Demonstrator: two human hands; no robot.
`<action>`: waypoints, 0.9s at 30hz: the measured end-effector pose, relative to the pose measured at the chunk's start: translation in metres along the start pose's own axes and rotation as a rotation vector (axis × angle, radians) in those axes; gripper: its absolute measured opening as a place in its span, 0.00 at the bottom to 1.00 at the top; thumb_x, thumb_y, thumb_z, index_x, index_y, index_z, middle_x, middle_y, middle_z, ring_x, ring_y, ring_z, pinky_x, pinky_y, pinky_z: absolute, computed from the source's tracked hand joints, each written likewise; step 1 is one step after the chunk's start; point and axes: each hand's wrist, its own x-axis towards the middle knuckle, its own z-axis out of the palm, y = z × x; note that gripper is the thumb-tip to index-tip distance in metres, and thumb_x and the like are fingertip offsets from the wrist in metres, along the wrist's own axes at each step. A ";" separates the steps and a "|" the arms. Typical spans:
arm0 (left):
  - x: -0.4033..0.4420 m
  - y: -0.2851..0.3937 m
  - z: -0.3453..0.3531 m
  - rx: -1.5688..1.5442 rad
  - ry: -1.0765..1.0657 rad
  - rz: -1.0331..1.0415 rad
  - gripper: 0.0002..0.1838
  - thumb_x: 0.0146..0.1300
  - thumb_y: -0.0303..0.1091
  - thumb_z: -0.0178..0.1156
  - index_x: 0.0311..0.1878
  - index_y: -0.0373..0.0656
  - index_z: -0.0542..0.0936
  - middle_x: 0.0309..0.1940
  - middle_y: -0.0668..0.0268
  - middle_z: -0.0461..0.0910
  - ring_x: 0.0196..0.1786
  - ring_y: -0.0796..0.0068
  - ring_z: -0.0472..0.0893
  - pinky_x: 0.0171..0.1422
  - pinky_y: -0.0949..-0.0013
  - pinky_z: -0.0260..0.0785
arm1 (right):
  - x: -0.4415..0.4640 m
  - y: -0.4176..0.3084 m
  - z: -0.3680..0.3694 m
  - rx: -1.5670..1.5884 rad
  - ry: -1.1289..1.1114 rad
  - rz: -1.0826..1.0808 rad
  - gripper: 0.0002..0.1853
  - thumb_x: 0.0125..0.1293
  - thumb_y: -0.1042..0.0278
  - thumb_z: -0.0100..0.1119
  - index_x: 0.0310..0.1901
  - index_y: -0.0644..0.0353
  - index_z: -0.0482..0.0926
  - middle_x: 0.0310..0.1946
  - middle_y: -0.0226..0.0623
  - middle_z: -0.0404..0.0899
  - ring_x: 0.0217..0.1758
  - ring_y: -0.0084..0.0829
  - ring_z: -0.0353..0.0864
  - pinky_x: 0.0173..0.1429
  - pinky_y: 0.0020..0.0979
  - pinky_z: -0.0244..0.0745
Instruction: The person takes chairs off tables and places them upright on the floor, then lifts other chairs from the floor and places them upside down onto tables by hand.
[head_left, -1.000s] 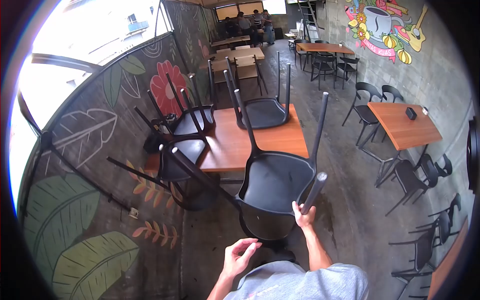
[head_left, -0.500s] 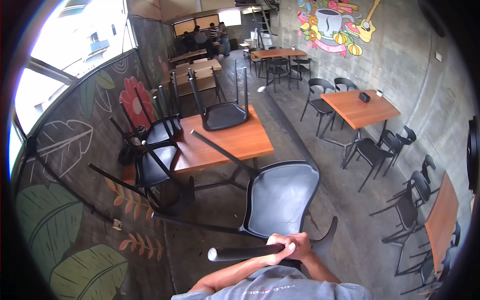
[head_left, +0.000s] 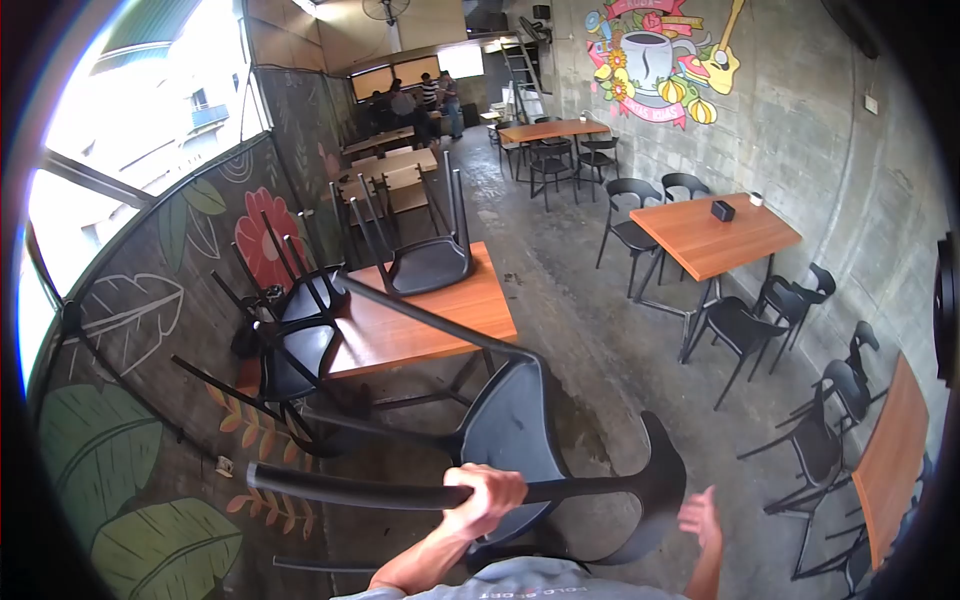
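Note:
A black chair [head_left: 508,415] is tilted in front of me, its legs pointing left toward the wooden table and its curved backrest [head_left: 655,500] at the right. My left hand [head_left: 485,498] is wrapped round one of its legs, near the seat. To the right of the backrest, my right hand [head_left: 702,518] is raised with its fingers apart, holding nothing. Beyond the chair stands the orange-brown table [head_left: 425,320]. Upside down on it rests another black chair [head_left: 430,265], with more upturned black chairs [head_left: 298,355] along its left side.
On the right, a table [head_left: 715,235] carries a small black box [head_left: 722,210], with black chairs [head_left: 740,325] around it. Another table [head_left: 893,460] stands at the far right edge. A painted wall [head_left: 130,440] runs along the left. Several people [head_left: 430,95] are at the back.
My right hand has let go of the chair and moved right. My left hand still grips the leg. The chair has turned and shifted left and lower, its backrest swinging into fuller view.

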 end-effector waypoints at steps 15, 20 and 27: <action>-0.057 0.057 -0.080 -0.253 0.538 0.336 0.32 0.73 0.53 0.39 0.11 0.49 0.60 0.07 0.74 0.55 0.11 0.81 0.55 0.24 0.75 0.54 | 0.012 -0.037 0.093 0.076 -1.447 0.526 0.28 0.72 0.49 0.31 0.56 0.67 0.70 0.45 0.50 0.77 0.56 0.40 0.73 0.64 0.35 0.65; -0.119 0.053 -0.115 -0.340 0.726 0.401 0.32 0.68 0.59 0.46 0.12 0.50 0.61 0.06 0.75 0.57 0.11 0.81 0.56 0.25 0.74 0.56 | 0.004 -0.023 0.127 0.406 -1.928 0.667 0.31 0.72 0.39 0.28 0.37 0.61 0.73 0.23 0.27 0.68 0.30 0.22 0.69 0.41 0.23 0.68; -0.179 0.015 -0.156 -0.261 1.770 0.468 0.32 0.54 0.68 0.59 0.23 0.46 0.64 0.15 0.72 0.62 0.14 0.78 0.61 0.25 0.75 0.62 | -0.008 -0.038 0.139 0.001 -1.782 0.435 0.34 0.70 0.33 0.24 0.33 0.59 0.71 0.22 0.25 0.65 0.26 0.20 0.63 0.36 0.22 0.63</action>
